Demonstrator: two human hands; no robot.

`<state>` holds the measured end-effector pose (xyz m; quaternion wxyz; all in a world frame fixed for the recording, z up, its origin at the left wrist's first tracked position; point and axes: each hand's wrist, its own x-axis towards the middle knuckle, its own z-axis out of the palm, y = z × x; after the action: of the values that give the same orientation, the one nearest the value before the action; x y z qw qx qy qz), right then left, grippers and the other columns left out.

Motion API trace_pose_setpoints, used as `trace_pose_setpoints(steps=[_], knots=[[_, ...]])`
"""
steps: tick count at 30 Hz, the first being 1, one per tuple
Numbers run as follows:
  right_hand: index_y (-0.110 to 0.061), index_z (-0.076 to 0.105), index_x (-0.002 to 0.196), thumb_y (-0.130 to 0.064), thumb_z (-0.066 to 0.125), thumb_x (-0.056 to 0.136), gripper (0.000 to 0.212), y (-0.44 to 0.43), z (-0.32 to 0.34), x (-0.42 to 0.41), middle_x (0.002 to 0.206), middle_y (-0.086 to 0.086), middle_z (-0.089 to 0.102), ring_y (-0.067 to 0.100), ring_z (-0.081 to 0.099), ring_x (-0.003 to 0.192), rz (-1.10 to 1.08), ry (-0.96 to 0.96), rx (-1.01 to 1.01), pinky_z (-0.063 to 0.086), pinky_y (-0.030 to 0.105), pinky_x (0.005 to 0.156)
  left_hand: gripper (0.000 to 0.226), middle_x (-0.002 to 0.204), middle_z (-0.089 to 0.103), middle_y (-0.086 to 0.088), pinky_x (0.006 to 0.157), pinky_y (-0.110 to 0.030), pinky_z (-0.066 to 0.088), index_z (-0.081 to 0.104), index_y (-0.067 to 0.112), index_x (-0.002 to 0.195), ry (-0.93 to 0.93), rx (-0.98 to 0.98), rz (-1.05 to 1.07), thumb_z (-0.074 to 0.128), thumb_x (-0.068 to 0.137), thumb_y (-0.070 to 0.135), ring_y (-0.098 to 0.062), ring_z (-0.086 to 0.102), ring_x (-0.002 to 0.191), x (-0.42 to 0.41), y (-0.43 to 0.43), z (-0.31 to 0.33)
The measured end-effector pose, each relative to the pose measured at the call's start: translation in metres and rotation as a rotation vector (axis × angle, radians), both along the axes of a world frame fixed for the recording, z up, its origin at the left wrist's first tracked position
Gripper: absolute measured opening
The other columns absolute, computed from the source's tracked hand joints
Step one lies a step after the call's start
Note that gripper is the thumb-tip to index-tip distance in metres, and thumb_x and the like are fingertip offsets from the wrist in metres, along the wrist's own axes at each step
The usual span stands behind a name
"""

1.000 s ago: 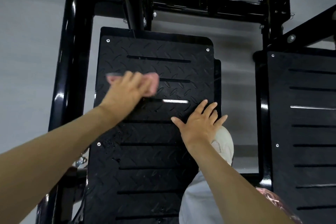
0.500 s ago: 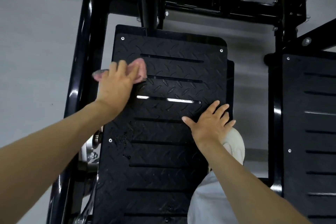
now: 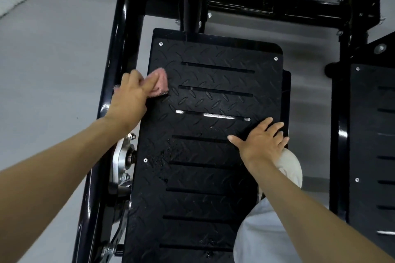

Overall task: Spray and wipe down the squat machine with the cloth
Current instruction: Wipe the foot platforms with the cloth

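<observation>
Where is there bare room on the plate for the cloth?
Free: the plate's top band between cloth and right hand; lower half left of the leg. Crowded: left edge, left hand beside frame.

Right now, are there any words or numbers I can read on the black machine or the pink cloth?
None. No word, number, brand or sign shows on the foot plate, the frame, the pink cloth or the second plate at the right.
</observation>
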<state>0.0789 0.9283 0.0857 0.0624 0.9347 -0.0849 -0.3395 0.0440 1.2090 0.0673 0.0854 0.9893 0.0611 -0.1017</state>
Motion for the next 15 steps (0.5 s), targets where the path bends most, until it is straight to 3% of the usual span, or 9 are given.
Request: trace_pose_setpoints(steps=[2, 5, 7, 9, 11, 13, 15], knots=[[0.003, -0.007, 0.149, -0.069, 0.052, 0.081, 0.116, 0.002, 0.001, 0.002, 0.155, 0.031, -0.003, 0.042, 0.009, 0.144, 0.004, 0.015, -0.022, 0.002, 0.05, 0.118, 0.085, 0.111, 0.044, -0.024, 0.066, -0.048, 0.044, 0.047, 0.012, 0.14, 0.016, -0.024, 0.054, 0.059, 0.062, -0.02, -0.039, 0.04, 0.097, -0.009, -0.009, -0.005], [0.003, -0.006, 0.149, -0.069, 0.054, 0.079, 0.117, 0.004, 0.003, 0.004, 0.155, 0.03, -0.001, 0.042, 0.012, 0.144, -0.003, 0.024, -0.041, 0.002, 0.053, 0.117, 0.091, 0.112, 0.044, -0.019, 0.077, -0.052, 0.05, 0.042, 0.011, 0.142, 0.001, 0.042, -0.287, 0.069, 0.058, -0.012, -0.035, 0.044, 0.096, -0.03, -0.029, -0.002], [0.003, -0.005, 0.149, -0.069, 0.055, 0.079, 0.117, 0.006, 0.003, 0.005, 0.156, 0.029, -0.002, 0.042, 0.012, 0.144, -0.015, 0.028, -0.047, 0.002, 0.053, 0.117, 0.092, 0.125, 0.032, -0.013, 0.095, -0.045, 0.042, 0.014, 0.014, 0.152, 0.1, 0.126, -0.621, 0.062, 0.075, -0.002, -0.029, 0.038, 0.109, -0.041, -0.031, 0.005], [0.003, -0.004, 0.15, -0.067, 0.054, 0.081, 0.114, 0.008, 0.005, 0.005, 0.156, 0.028, -0.004, 0.042, 0.012, 0.144, -0.004, 0.029, -0.057, 0.001, 0.052, 0.117, 0.093, 0.131, 0.022, -0.009, 0.104, -0.042, 0.034, -0.003, 0.017, 0.152, 0.169, 0.258, -0.768, 0.056, 0.083, 0.002, -0.026, 0.033, 0.116, -0.036, -0.018, 0.011], [0.003, -0.003, 0.15, -0.064, 0.047, 0.088, 0.104, 0.013, 0.006, -0.002, 0.156, 0.028, -0.004, 0.04, 0.01, 0.145, 0.038, 0.007, -0.065, 0.0, 0.051, 0.118, 0.092, 0.133, 0.026, -0.012, 0.106, -0.042, 0.036, 0.005, 0.017, 0.151, 0.181, 0.321, -0.566, 0.062, 0.08, 0.002, -0.028, 0.034, 0.119, -0.029, -0.009, 0.015], [0.002, -0.001, 0.151, -0.059, 0.035, 0.095, 0.09, 0.018, 0.007, -0.02, 0.157, 0.027, -0.004, 0.037, 0.007, 0.146, 0.087, -0.031, -0.053, -0.001, 0.052, 0.118, 0.082, 0.132, 0.032, -0.017, 0.1, -0.043, 0.041, 0.015, 0.013, 0.15, 0.187, 0.209, -0.241, 0.058, 0.082, -0.001, -0.031, 0.035, 0.117, -0.03, -0.015, 0.016], [0.001, -0.001, 0.151, -0.056, 0.024, 0.099, 0.081, 0.025, 0.005, -0.043, 0.157, 0.025, -0.006, 0.035, 0.002, 0.147, 0.138, -0.066, -0.023, -0.004, 0.051, 0.117, 0.08, 0.133, 0.03, -0.016, 0.098, -0.039, 0.041, 0.012, 0.012, 0.151, 0.211, 0.179, -0.176, 0.055, 0.084, 0.001, -0.03, 0.034, 0.117, -0.042, -0.039, 0.018]])
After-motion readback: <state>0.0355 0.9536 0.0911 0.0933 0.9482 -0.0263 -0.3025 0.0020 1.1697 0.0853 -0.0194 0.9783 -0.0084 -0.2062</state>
